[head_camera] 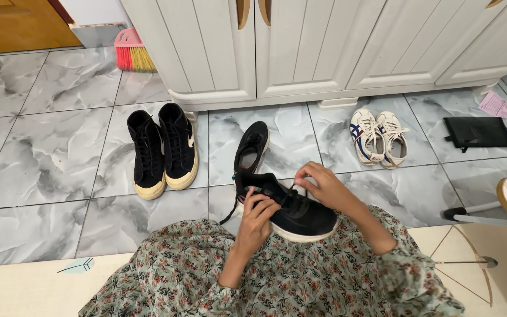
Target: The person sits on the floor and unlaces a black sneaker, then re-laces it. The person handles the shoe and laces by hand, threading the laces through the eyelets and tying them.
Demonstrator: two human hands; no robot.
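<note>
1. You sit on a grey marbled tile floor (42,176) before white cabinets (300,53).
2. Count six shoes: a black high-top pair (162,149), a white striped pair (378,138), one black sneaker on the floor (251,149), and one black sneaker on your lap (291,211).
3. A black pouch (479,132), pink paper (496,104) and a broom (131,53) lie well apart.
4. The lap sneaker's long axis runs left to right, with its opening at your left.
5. Your left hand (256,220) and right hand (324,188) pinch its laces, fingers curled together.
</note>
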